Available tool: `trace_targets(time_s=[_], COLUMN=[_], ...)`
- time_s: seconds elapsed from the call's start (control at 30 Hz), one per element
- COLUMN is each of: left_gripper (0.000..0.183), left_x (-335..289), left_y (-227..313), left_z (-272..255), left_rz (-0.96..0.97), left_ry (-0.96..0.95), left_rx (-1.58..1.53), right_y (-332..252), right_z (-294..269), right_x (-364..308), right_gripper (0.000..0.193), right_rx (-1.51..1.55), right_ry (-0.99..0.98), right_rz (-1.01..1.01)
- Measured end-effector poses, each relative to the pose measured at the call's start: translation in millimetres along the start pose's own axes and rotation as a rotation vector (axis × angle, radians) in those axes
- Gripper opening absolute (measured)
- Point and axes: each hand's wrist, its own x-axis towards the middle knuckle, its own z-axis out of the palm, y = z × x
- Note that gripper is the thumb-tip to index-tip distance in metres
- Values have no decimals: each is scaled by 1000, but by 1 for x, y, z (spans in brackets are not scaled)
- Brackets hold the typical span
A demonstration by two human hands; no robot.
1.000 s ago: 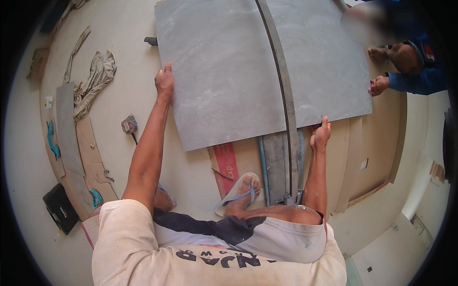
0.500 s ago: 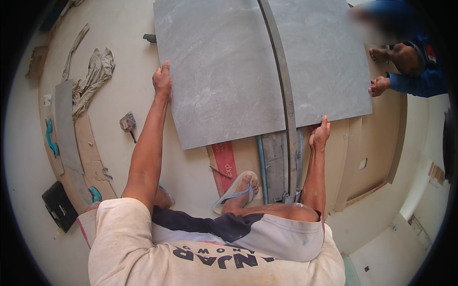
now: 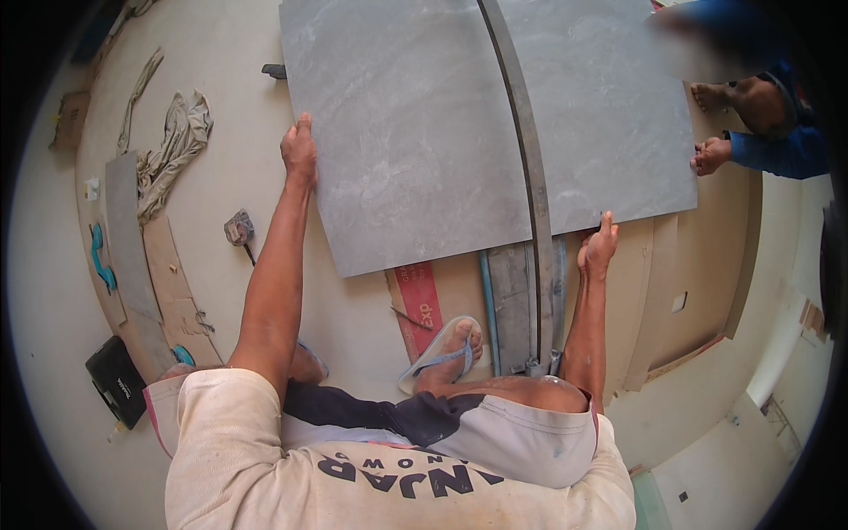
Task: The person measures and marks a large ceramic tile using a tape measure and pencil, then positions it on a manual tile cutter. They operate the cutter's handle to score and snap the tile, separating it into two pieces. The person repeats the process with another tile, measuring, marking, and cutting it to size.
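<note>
In the head view, the left hand [image 3: 300, 157] is closed around the left edge of a large grey slab [image 3: 411, 150], its thumb pointing forward along that edge and its fingers curled in at the side. The right hand [image 3: 598, 247] is partly closed at the slab's near edge, thumb up against the rim and fingers reaching underneath, where their exact hold is hidden. The slab lies flat between and ahead of both hands, running past the top of the view.

A long metal rail [image 3: 521, 124] crosses over the slab to the left of the right hand. Beneath the rail, just left of the right forearm, a grey base with blue edges [image 3: 511, 309] shows from under the slab. Ahead of the left hand, a dark piece [image 3: 276, 71] sits by the slab's left edge.

Left of the left forearm, near it, lies a tape measure [image 3: 238, 230]; farther left of the left hand are a crumpled cloth [image 3: 181, 146], a narrow grey strip [image 3: 131, 238] and a teal-handled tool [image 3: 102, 256]. A black case [image 3: 117, 382] lies well behind and left of that hand. Between the forearms, a sandalled foot [image 3: 450, 353] stands by red-marked cardboard [image 3: 417, 305]. Ahead and right of the right hand, a co-worker's hand [image 3: 712, 155] is at the slab's right edge.
</note>
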Motion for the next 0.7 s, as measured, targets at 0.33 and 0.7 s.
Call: trace_targets(time_s=[0.33,0.7], left_gripper=[44,45], left_x=[-8,-8], left_y=[6,5], left_z=[1,-3], left_rz=[0,-12], left_ry=[-44,-13], left_rx=[-112,-67], right_y=[4,-3], right_z=[-6,1], right_x=[5,0], right_gripper=[36,29], right_rx=[-37,58], right_ry=[-33,-51], right_rz=[-15,43])
